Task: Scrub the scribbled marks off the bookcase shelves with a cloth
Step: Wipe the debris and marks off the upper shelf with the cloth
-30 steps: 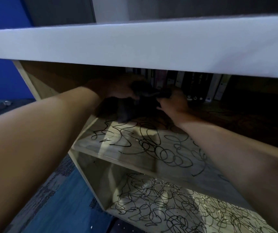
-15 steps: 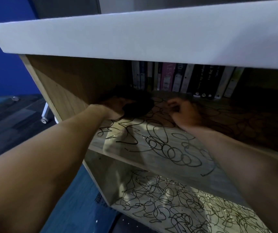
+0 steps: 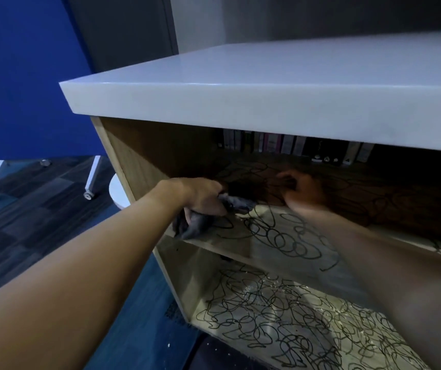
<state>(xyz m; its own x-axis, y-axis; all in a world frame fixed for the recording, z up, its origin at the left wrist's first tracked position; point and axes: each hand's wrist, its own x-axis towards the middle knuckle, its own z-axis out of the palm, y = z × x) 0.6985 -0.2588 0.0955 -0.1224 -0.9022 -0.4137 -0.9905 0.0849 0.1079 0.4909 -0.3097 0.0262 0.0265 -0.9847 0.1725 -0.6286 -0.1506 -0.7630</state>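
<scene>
The white top (image 3: pixel 267 102) hangs low over the scribbled shelf (image 3: pixel 280 236); books (image 3: pixel 288 144) block its back.

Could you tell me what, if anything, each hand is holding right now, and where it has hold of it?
The left hand grips the dark cloth, bunched around its middle. The right hand holds nothing I can see.
</scene>
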